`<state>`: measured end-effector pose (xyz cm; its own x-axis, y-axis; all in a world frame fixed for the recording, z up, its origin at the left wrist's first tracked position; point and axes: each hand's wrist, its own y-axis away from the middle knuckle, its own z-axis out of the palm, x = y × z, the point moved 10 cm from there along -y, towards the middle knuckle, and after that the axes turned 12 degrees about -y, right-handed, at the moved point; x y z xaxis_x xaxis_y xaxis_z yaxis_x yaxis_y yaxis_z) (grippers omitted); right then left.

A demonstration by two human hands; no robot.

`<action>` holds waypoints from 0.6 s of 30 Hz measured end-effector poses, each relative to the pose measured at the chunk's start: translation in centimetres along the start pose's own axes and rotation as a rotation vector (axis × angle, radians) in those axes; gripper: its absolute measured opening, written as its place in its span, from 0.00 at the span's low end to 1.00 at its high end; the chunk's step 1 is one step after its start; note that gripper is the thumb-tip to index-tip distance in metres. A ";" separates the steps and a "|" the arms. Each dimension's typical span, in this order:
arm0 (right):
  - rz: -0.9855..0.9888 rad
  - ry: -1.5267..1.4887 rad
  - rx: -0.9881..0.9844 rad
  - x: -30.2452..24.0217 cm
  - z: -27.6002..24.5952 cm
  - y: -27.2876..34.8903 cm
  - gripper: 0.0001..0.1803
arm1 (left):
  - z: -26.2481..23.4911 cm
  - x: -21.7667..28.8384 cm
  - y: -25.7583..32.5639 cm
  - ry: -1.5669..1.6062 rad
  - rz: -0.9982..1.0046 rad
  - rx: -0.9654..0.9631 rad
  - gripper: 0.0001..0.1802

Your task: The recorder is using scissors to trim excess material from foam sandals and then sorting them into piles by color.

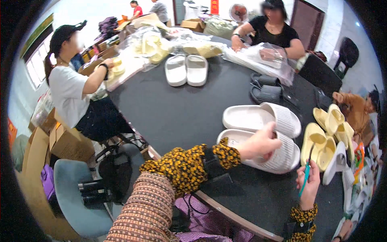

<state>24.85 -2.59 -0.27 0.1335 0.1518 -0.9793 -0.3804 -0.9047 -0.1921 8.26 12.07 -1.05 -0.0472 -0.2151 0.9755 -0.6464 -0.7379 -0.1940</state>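
In front of me a pair of white slide sandals lies side by side on the dark table, their ribbed straps toward the right. My left hand [261,144] is at the nearer white slide sandal [284,155], its fingers curled at the edge of the strap and partly hidden in the opening. The farther white slide sandal [246,117] lies just beyond my fingers. My right hand [308,185] is closed around a slim teal-handled tool [307,177] with a thin dark tip pointing up; its exact kind is unclear. That hand is close to some pale yellow slides [316,141].
Another white pair [186,70] stands at the far side of the table [173,109]. Black slides [268,88] lie at the back right, near clear plastic bags [262,58]. Co-workers are at the far and left edges. A grey chair [76,197] and cardboard boxes [68,139] stand left.
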 end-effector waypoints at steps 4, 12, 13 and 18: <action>0.034 -0.061 -0.015 -1.0 1.5 0.4 0.26 | -1.1 -0.6 0.8 0.121 -0.112 0.003 0.28; -0.060 0.262 -0.072 0.5 0.4 -0.5 0.27 | -0.4 2.0 0.6 0.161 -0.141 -0.043 0.28; -0.034 0.251 -0.086 -0.2 1.2 -0.5 0.26 | -0.7 2.3 0.9 0.159 -0.154 -0.015 0.30; -0.008 0.256 -0.109 0.5 0.8 -0.5 0.26 | 0.0 2.4 0.9 0.177 -0.181 -0.003 0.33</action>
<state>24.35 -1.72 -0.67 0.3683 0.0658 -0.9274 -0.2792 -0.9436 -0.1778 7.56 10.92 1.16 -0.0631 0.0360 0.9974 -0.6589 -0.7521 -0.0145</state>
